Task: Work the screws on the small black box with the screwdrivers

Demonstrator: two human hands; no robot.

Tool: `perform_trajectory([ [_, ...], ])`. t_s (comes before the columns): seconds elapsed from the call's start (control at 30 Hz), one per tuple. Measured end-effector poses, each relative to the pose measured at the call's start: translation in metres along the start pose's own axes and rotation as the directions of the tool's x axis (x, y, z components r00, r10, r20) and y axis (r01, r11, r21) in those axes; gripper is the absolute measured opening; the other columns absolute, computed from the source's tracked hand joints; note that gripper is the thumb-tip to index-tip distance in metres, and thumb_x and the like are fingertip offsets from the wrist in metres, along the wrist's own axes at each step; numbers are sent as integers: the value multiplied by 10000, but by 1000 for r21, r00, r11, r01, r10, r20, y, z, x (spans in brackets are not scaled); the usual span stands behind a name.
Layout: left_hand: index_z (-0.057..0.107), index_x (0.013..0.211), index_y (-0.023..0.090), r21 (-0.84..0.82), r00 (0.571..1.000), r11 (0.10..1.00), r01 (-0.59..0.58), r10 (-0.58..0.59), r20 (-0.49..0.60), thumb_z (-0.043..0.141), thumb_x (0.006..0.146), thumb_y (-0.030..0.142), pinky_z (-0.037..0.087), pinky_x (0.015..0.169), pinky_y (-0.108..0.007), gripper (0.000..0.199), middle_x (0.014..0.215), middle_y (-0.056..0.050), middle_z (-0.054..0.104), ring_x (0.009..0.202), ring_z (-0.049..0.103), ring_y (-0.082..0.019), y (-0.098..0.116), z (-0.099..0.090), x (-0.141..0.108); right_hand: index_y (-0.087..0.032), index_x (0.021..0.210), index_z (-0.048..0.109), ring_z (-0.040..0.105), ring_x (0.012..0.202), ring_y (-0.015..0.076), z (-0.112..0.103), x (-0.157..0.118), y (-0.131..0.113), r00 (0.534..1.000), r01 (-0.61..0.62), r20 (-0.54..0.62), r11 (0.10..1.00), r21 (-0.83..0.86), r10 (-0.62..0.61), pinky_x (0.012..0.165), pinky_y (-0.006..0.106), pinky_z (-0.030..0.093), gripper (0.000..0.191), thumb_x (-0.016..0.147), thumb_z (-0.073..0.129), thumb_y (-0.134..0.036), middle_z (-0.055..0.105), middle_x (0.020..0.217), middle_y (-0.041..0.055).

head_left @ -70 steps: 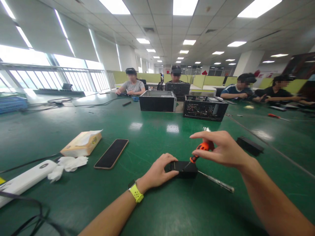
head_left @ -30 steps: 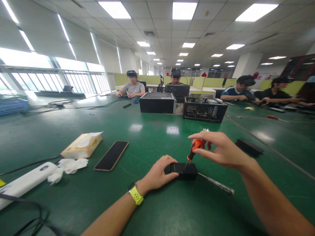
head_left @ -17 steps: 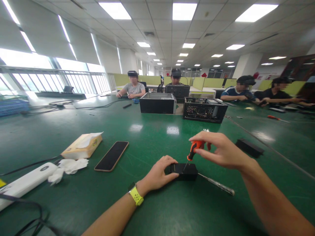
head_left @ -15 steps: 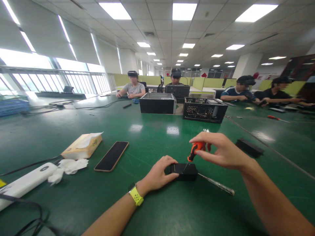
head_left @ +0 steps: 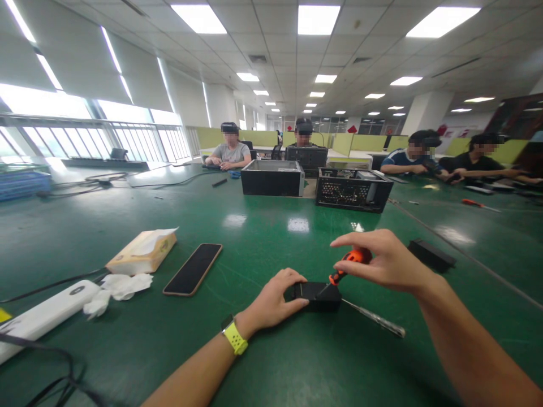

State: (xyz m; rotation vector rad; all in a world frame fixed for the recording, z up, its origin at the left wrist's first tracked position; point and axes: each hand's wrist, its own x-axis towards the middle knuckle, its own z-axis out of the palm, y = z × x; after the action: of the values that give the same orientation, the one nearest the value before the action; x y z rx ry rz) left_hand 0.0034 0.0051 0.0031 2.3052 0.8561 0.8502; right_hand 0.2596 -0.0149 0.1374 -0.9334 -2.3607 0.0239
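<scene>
My left hand grips the left end of a small black rectangular box, thumb in front and fingers behind, pressed to the table. My right hand loosely holds an orange-and-black screwdriver. Thumb and index finger are parted, and the handle's end sits against the palm side; my other fingers are mostly hidden. The screwdriver leans to the right, its dark shaft reaching down to the box's top. A metal rod-like tool with a shiny handle lies against the box's right side.
A phone, a tissue pack and a white power strip with cables lie left. A black block sits right. Two computer cases stand ahead. Several people sit around the green table.
The screwdriver has tipped further right, its handle sinking deeper into my right hand, with thumb and index finger no longer around it. My left hand and the box stay put.
</scene>
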Motion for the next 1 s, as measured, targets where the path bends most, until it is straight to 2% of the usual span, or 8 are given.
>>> perform_trajectory([
  [0.07, 612, 1164, 211, 2, 1000, 1000, -1, 1, 4, 671, 883, 353, 454, 932, -385, 320, 1111, -81, 604, 1036, 557, -249, 0, 0, 0, -191, 1044, 695, 575, 593, 112, 0, 0, 0, 1000, 16, -2, 1000, -1, -16, 566, 222, 417, 254, 852, 685, -356, 682, 722, -2],
  [0.17, 612, 1162, 211, 4, 1000, 1000, -4, 4, 2, 673, 882, 344, 453, 931, -382, 316, 1104, -79, 604, 1031, 559, -246, 1, 0, 0, -193, 1123, 655, 625, 751, 136, -1, 1, 0, 998, 53, 22, 997, 54, -54, 664, 235, 469, 252, 881, 626, -257, 712, 946, 41],
  [0.2, 612, 1161, 211, 6, 1000, 1000, -3, 3, 0, 674, 881, 339, 454, 928, -380, 314, 1103, -79, 604, 1030, 559, -246, 1, 0, 0, -193, 1137, 648, 624, 751, 134, 0, 1, 0, 998, 53, 26, 996, 65, -55, 669, 234, 472, 264, 881, 626, -254, 711, 951, 40],
  [0.37, 611, 1165, 211, 13, 1000, 1000, -5, 6, -6, 675, 881, 333, 451, 931, -377, 316, 1113, -80, 602, 1036, 558, -245, 0, 1, 0, -185, 1062, 690, 539, 541, 101, 1, 0, 1, 1000, -1, 0, 1000, -7, 1, 545, 220, 407, 294, 841, 693, -379, 659, 675, -17],
  [0.53, 609, 1164, 210, 9, 1000, 1000, -9, 9, -4, 674, 881, 338, 452, 929, -382, 317, 1106, -80, 605, 1026, 558, -246, 0, 1, 0, -194, 1102, 659, 624, 760, 147, 1, 1, 1, 998, 63, 17, 996, 56, -64, 680, 250, 475, 258, 848, 636, -233, 710, 945, 46],
  [0.73, 609, 1158, 209, 10, 1000, 1000, -1, 1, -9, 687, 869, 305, 451, 925, -369, 314, 1102, -75, 601, 1029, 559, -242, 1, 1, 0, -200, 1057, 692, 505, 527, 95, 0, -1, 2, 999, 3, 47, 1000, -8, -2, 544, 224, 375, 271, 842, 688, -367, 585, 608, -47],
  [0.9, 608, 1153, 204, 1, 1000, 1000, -6, 6, -18, 701, 856, 291, 450, 925, -368, 323, 1095, -73, 603, 1024, 561, -239, -1, 0, 0, -180, 1096, 673, 573, 680, 116, 0, 0, 2, 999, 19, 37, 999, 26, -20, 638, 229, 427, 256, 865, 649, -288, 680, 857, 17],
  [1.0, 609, 1154, 199, -3, 1000, 1000, -9, 9, -16, 709, 849, 279, 450, 924, -363, 331, 1095, -73, 607, 1023, 565, -236, -2, 0, 0, -183, 1085, 683, 556, 619, 111, -1, 1, 1, 999, -4, 44, 1000, 27, 3, 601, 228, 414, 269, 861, 663, -333, 667, 770, -3],
])
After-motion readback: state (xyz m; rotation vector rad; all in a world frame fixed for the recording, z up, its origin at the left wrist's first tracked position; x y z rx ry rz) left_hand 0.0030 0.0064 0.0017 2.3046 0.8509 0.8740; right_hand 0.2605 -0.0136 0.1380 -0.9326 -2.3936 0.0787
